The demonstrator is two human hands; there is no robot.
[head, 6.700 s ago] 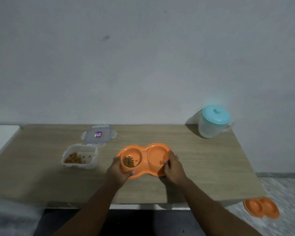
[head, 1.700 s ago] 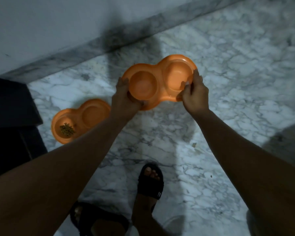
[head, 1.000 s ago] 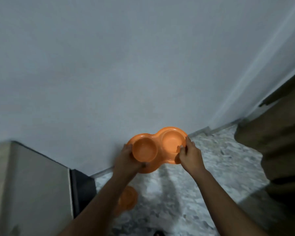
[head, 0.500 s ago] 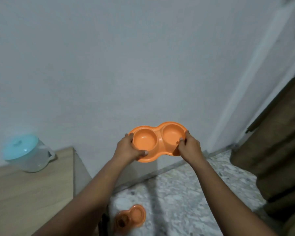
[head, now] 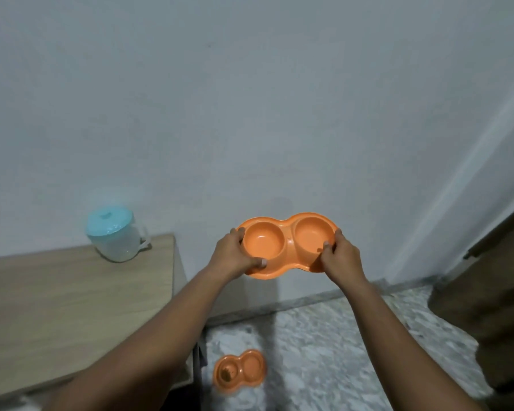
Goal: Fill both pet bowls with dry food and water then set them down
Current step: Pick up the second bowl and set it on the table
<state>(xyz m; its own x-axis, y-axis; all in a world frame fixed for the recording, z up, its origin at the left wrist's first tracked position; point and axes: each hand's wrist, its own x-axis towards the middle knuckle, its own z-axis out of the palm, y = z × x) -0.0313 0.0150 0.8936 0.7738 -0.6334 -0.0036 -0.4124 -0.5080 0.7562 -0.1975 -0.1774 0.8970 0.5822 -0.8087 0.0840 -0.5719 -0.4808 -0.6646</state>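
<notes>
Nearest, low on the marbled floor (head: 339, 366), a second orange double bowl (head: 239, 370) sits just beside the table's end, with dark kibble in its left well; whether the other well holds water cannot be told. The wooden table (head: 72, 292) runs along the left. Above the floor, off the table's right end, both bare forearms reach forward. The left hand (head: 235, 256) grips the left end of the orange double pet bowl (head: 285, 241), fingers (head: 240, 232) curled over its rim and thumb on the near edge. The right hand (head: 340, 256) grips the right end the same way. The bowl is held level in the air, both wells showing bare orange plastic. Farther back, a clear jug (head: 113, 232) with a teal lid stands on the table's far corner against the pale wall (head: 250, 114); brown fabric (head: 487, 292) hangs at the right
</notes>
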